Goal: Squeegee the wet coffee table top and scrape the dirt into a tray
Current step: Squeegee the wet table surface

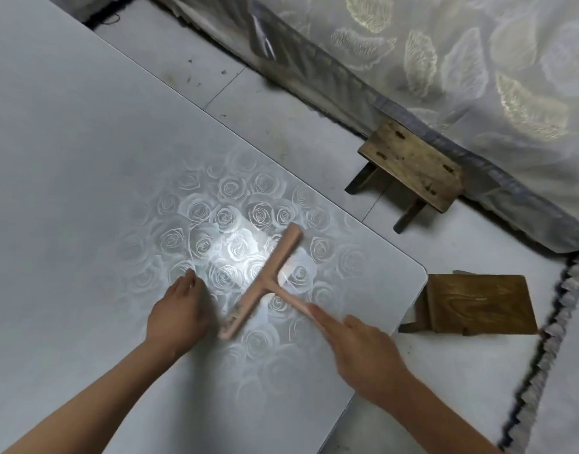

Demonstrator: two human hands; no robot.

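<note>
Squeegee [268, 273], pink and T-shaped, found lying on the coffee table top [68, 158] near its rounded corner, cross-bar slanted over a bright glare on the rose pattern. Starting at the left, noted the left hand [180, 309] resting palm-down on the table top just beside the bar's near end, fingers straight and relaxed, holding nothing. Next, traced the handle [291, 298] from the bar's middle toward the right hand [366, 352]. Seemed grasped at its end there, index finger stretched along it, though motion blur left that unsure. Past the table edge, saw the tiled floor [281, 109] with dark specks. Further right, spotted two low wooden stools: far stool [412, 165] at the hem of a leaf-patterned cover [478, 60], near stool [478, 303] just beside the table's corner.
</note>
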